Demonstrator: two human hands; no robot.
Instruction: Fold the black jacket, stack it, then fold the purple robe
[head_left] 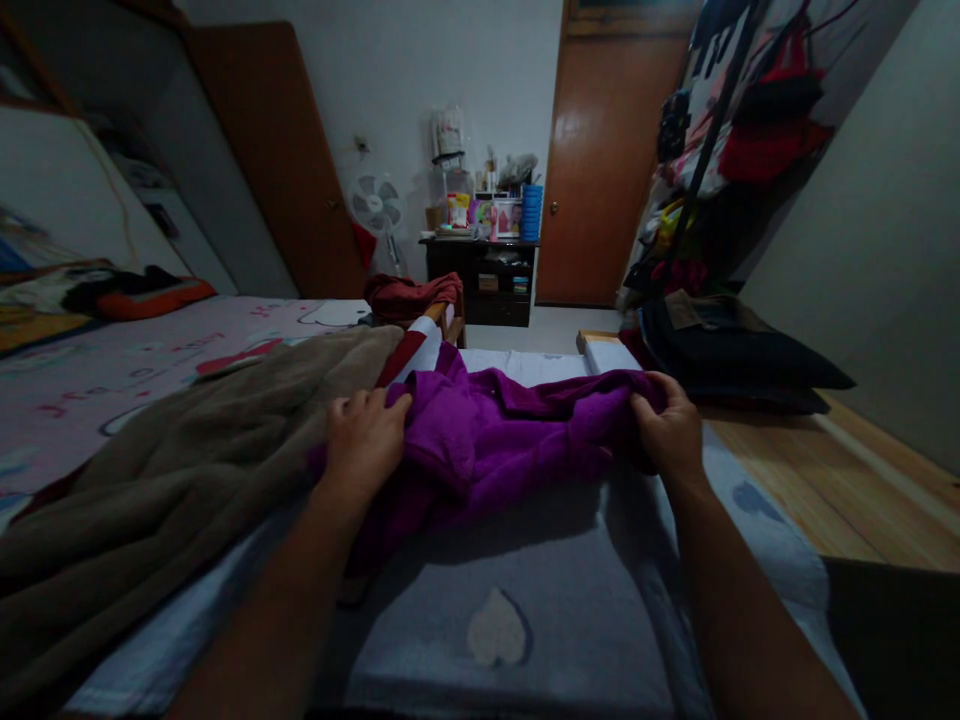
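A crumpled purple garment (510,440) stretches between my two hands, over a pale blue-grey sheet with a light heart on it (496,628). Its exact kind is hard to make out in the folds. My left hand (366,432) grips the garment's left side, fingers curled into the cloth. At the opposite end, my right hand (673,422) pinches the upper right edge between thumb and fingers. The lower left of the cloth hangs in shadow near my left forearm. A brown-grey blanket (247,460) lies just left of my left hand.
To the right, folded dark clothes (735,345) are stacked on a wooden surface (810,470). A pink printed bedspread (172,360) spreads at the left. Reddish cloth (412,295) rests beyond the garment. Further back stand a fan (377,205) and a black cabinet (480,285).
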